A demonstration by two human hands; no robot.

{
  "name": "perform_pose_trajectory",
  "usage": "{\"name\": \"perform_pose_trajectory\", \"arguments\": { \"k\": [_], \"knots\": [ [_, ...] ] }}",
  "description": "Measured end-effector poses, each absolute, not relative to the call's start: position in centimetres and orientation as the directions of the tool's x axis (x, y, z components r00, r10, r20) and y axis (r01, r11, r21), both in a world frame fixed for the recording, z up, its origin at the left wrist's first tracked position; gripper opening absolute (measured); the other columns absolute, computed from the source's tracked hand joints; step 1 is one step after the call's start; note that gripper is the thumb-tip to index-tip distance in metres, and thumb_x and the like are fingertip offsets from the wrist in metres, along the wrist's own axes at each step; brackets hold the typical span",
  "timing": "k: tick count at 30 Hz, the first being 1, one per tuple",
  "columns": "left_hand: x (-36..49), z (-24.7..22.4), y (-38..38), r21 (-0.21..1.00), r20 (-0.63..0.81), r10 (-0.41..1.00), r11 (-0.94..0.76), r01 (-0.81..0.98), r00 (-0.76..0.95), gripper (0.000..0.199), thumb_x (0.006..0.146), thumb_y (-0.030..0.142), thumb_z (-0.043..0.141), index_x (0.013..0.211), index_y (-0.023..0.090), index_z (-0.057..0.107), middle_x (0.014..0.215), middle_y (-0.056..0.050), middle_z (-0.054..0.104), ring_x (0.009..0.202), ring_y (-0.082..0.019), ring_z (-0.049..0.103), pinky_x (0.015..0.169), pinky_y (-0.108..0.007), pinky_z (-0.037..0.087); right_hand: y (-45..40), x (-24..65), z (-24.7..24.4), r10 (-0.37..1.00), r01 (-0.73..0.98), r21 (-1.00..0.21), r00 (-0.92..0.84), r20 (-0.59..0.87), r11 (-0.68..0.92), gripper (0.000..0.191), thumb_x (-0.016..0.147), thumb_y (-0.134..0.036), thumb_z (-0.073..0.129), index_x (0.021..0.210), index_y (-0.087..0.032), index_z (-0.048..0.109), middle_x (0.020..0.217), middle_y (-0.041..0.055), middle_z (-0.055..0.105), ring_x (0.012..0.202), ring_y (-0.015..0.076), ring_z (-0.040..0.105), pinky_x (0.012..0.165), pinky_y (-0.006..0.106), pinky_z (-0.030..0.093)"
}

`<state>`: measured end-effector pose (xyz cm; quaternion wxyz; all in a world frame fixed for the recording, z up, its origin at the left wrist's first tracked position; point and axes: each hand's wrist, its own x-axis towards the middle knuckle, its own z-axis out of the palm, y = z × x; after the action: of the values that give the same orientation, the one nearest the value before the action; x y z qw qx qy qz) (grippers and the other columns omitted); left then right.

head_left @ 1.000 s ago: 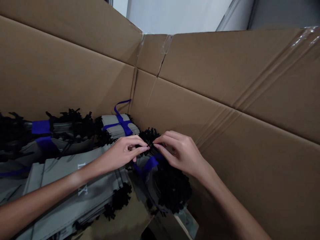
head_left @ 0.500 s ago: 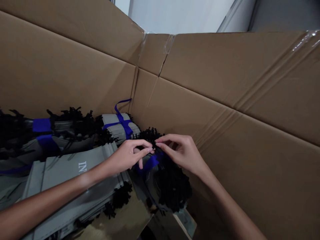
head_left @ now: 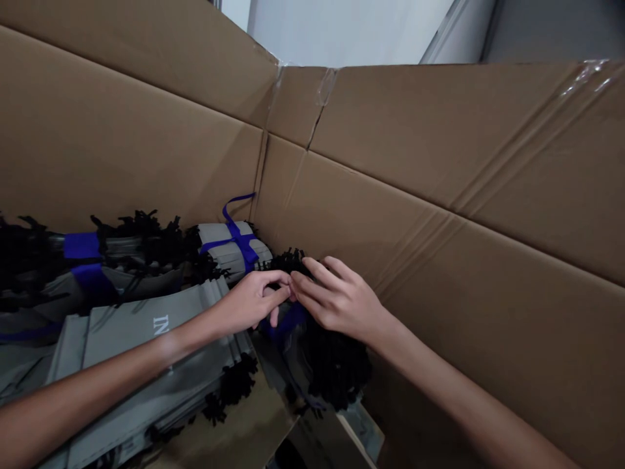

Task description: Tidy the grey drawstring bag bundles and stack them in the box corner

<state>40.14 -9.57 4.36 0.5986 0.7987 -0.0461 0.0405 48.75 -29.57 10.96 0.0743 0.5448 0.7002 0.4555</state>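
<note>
My left hand [head_left: 261, 296] is closed in a pinch, thumb against fingers, over a bundle of grey bags with black cords [head_left: 339, 371]. What it pinches is too small to make out. Fingertips of my right hand [head_left: 342, 303] meet those of the left; its outer fingers are lifted and spread, while its thumb is hidden. A blue ribbon [head_left: 288, 324] runs around this bundle, just under my hands. Below my left forearm lies a stack of grey bags [head_left: 131, 326] with white lettering and black cord ends.
Tall cardboard walls [head_left: 390, 130] meet in a corner ahead. Another grey bundle [head_left: 217, 233], crossed by blue ribbon, sits in that corner. Further left are more bundles with black cords and a blue band [head_left: 82, 245]. A cardboard piece [head_left: 244, 423] lies below.
My right hand has shifted slightly left and turned, lifting its outer fingers from a pinch, and its fingertips now touch the left hand's. My left hand stays nearly in place.
</note>
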Motion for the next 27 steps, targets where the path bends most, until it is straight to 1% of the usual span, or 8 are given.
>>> {"name": "perform_pose_trajectory", "arguments": {
  "k": [7, 10, 13, 15, 17, 21, 24, 27],
  "knots": [
    [40.1, 5.1, -9.2, 0.947, 0.102, -0.053, -0.302, -0.114, 0.993, 0.050, 0.099, 0.067, 0.060, 0.101, 0.017, 0.071, 0.050, 0.003, 0.065, 0.035, -0.011, 0.047, 0.039, -0.020, 0.040, -30.1, 50.2, 11.1, 0.821, 0.633, 0.770, -0.478, 0.310, 0.078, 0.024, 0.110, -0.010, 0.058, 0.112, -0.010, 0.082, 0.117, 0.0144, 0.083, 0.118, 0.0289, 0.073, 0.095, 0.044, 0.058],
    [40.4, 5.0, -8.8, 0.943, 0.093, -0.068, -0.313, -0.109, 0.993, 0.054, 0.097, 0.067, 0.062, 0.105, 0.015, 0.074, 0.049, 0.004, 0.061, 0.036, -0.013, 0.051, 0.041, -0.023, 0.044, -30.2, 50.5, 11.4, 0.820, 0.626, 0.768, -0.507, 0.266, 0.138, 0.023, 0.108, -0.009, 0.060, 0.116, -0.007, 0.081, 0.117, 0.0167, 0.082, 0.117, 0.0298, 0.073, 0.095, 0.045, 0.058],
    [40.5, 5.1, -8.5, 0.932, 0.133, -0.043, -0.335, -0.139, 0.990, 0.057, 0.092, 0.069, 0.068, 0.109, 0.016, 0.078, 0.075, -0.003, 0.071, 0.048, -0.014, 0.058, 0.041, -0.024, 0.042, -30.3, 50.6, 11.6, 0.815, 0.601, 0.782, -0.529, 0.238, 0.162, 0.022, 0.106, -0.009, 0.061, 0.116, -0.006, 0.081, 0.121, 0.0172, 0.081, 0.117, 0.0290, 0.073, 0.094, 0.044, 0.058],
    [40.3, 5.5, -8.3, 0.916, 0.187, -0.013, -0.360, -0.179, 0.982, 0.052, 0.087, 0.068, 0.075, 0.099, 0.018, 0.081, 0.093, -0.005, 0.071, 0.064, -0.016, 0.061, 0.048, -0.023, 0.044, -30.2, 50.5, 11.8, 0.809, 0.582, 0.798, -0.539, 0.236, 0.154, 0.024, 0.107, -0.010, 0.058, 0.115, -0.008, 0.081, 0.124, 0.0160, 0.080, 0.116, 0.0276, 0.072, 0.093, 0.043, 0.058],
    [40.0, 6.0, -8.1, 0.900, 0.213, -0.003, -0.388, -0.197, 0.977, 0.045, 0.086, 0.064, 0.079, 0.088, 0.019, 0.082, 0.087, -0.003, 0.068, 0.072, -0.016, 0.059, 0.055, -0.022, 0.042, -30.2, 50.3, 11.8, 0.809, 0.572, 0.809, -0.535, 0.245, 0.133, 0.029, 0.109, -0.011, 0.053, 0.114, -0.011, 0.081, 0.123, 0.0130, 0.081, 0.114, 0.0256, 0.071, 0.093, 0.042, 0.058],
    [39.3, 6.3, -8.1, 0.914, 0.096, -0.073, -0.387, -0.117, 0.993, 0.042, 0.095, 0.060, 0.073, 0.091, 0.020, 0.082, 0.055, 0.004, 0.059, 0.048, -0.012, 0.049, 0.046, -0.022, 0.033, -30.3, 50.1, 11.7, 0.799, 0.584, 0.803, -0.536, 0.272, 0.118, 0.032, 0.110, -0.011, 0.049, 0.115, -0.009, 0.081, 0.117, 0.0111, 0.080, 0.109, 0.0239, 0.068, 0.093, 0.041, 0.056],
    [39.3, 5.6, -8.2, 0.941, 0.000, -0.137, -0.335, -0.047, 0.991, 0.049, 0.097, 0.066, 0.067, 0.099, 0.019, 0.079, 0.052, 0.004, 0.065, 0.033, -0.011, 0.045, 0.037, -0.021, 0.033, -30.4, 50.1, 11.7, 0.781, 0.603, 0.788, -0.548, 0.298, 0.122, 0.028, 0.108, -0.010, 0.053, 0.110, -0.008, 0.081, 0.112, 0.0103, 0.079, 0.104, 0.0235, 0.066, 0.092, 0.041, 0.054],
    [39.6, 4.8, -8.3, 0.964, -0.023, -0.150, -0.265, -0.018, 0.988, 0.051, 0.093, 0.069, 0.071, 0.099, 0.018, 0.076, 0.052, 0.004, 0.066, 0.031, -0.010, 0.045, 0.035, -0.019, 0.032, -30.5, 50.4, 11.5, 0.781, 0.598, 0.794, -0.546, 0.303, 0.110, 0.023, 0.107, -0.011, 0.058, 0.107, -0.010, 0.081, 0.107, 0.0083, 0.078, 0.100, 0.0230, 0.063, 0.088, 0.041, 0.052]
  ]
}}
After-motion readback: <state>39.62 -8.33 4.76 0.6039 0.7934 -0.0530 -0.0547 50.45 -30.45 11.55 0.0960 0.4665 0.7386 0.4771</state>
